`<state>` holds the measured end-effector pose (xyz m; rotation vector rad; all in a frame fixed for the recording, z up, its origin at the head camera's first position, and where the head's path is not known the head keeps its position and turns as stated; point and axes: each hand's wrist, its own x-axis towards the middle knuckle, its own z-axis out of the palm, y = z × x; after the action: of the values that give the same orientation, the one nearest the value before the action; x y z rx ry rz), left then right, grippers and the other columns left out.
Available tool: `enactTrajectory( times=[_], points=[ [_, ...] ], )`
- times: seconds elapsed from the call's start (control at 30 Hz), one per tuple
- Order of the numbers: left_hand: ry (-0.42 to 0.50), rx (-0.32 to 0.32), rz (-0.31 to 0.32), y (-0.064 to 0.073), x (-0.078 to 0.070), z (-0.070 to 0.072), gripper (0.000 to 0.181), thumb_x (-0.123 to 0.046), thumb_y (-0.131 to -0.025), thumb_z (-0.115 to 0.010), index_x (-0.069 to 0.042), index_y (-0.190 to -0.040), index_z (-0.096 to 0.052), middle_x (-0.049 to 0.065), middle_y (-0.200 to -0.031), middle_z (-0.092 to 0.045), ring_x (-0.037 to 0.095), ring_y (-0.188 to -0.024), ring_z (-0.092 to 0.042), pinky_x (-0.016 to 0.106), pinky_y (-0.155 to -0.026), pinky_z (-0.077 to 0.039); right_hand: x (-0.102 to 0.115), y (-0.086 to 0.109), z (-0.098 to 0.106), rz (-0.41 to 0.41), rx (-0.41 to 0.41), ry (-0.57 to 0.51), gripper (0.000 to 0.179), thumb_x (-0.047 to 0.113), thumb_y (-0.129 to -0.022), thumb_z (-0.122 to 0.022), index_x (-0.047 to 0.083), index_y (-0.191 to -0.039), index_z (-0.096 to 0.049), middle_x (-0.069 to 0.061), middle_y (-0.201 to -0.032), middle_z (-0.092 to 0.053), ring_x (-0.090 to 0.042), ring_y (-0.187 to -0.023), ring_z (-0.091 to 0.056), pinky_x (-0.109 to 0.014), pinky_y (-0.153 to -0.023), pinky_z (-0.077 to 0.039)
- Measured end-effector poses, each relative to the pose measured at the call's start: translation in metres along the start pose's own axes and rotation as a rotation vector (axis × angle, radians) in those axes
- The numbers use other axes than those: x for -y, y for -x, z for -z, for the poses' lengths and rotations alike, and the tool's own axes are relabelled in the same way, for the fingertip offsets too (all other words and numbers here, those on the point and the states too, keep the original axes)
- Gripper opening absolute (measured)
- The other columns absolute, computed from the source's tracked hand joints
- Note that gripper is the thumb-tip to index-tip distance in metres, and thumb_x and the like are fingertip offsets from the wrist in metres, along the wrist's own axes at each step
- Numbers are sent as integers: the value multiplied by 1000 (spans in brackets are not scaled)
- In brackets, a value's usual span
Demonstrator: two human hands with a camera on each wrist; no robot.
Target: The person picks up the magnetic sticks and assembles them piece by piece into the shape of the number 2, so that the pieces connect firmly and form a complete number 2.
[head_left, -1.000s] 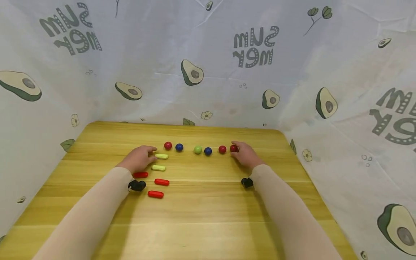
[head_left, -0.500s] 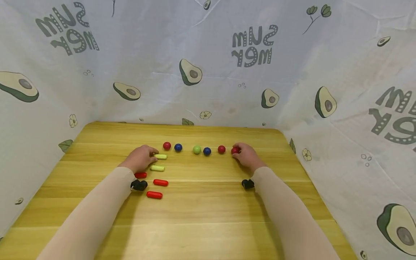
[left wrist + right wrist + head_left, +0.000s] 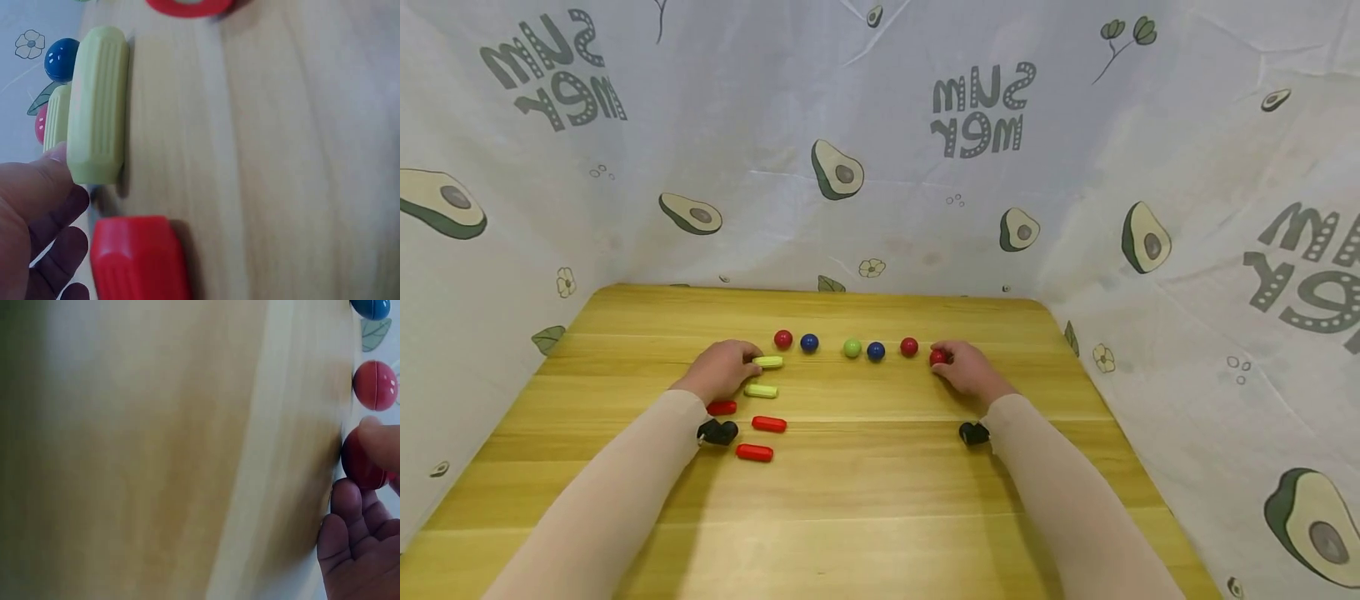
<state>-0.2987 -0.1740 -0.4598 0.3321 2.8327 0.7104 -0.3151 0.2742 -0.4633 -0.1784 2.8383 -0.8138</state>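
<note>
My left hand [image 3: 722,368] is at the left end of the farther of two ribbed yellow-green sticks [image 3: 769,362], thumb and fingers closed about that end. In the left wrist view the thumb covers part of this stick [image 3: 57,115], and the nearer yellow-green stick [image 3: 97,106] lies in front. My right hand [image 3: 966,367] pinches a dark red ball [image 3: 937,357] between thumb and fingers at the right end of a row of balls. The right wrist view shows the thumb over the ball [image 3: 359,459], low at the tabletop.
Left of the right hand lie a red ball [image 3: 909,347], a blue ball [image 3: 876,352], a green ball [image 3: 852,348], another blue ball [image 3: 809,342] and another red ball [image 3: 783,339]. Red sticks [image 3: 769,424] lie nearer on the wooden table [image 3: 850,533]. A printed cloth [image 3: 910,217] hangs behind.
My right hand has drawn the red ball slightly toward me, out of line with the row. The left hand stays at the yellow-green stick. The head view has shifted a little.
</note>
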Motion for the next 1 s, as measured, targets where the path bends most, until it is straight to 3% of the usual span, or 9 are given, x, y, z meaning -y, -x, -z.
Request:
enactTrajectory(
  times=[0.2,0.53,0.77,1.0],
  points=[
    [22,-6,-5,5,-10,2,34,-22,-105,-66,-5,-134,-69,15,-125,-72,29,-100,-61,52,-103,-51,2,2,-2,1,3,-43,44,20,-103,-70,-2,-138,-56,-22,-131,-64,-34,-118,-60,-51,-107,-50],
    [12,14,-67,-1,-34,-7,33,-23,-105,-67,-4,-132,-71,10,-112,-72,24,-88,-58,40,-88,-51,14,2,-6,65,51,-24,40,14,-99,-71,1,-136,-66,-18,-126,-67,-30,-111,-61,-48,-103,-51],
    [1,18,-117,-6,-56,-19,33,-24,-105,-67,-6,-131,-71,8,-114,-74,22,-89,-58,40,-91,-52,21,1,-11,50,67,-36,38,15,-98,-73,4,-135,-67,-16,-127,-67,-30,-111,-60,-48,-104,-51],
    [-27,19,-150,-12,-79,-31,34,-27,-104,-68,-8,-132,-71,8,-119,-74,22,-92,-60,42,-95,-54,25,1,-18,86,88,-51,39,16,-98,-75,8,-135,-68,-18,-135,-67,-31,-118,-62,-50,-109,-49]
  ],
)
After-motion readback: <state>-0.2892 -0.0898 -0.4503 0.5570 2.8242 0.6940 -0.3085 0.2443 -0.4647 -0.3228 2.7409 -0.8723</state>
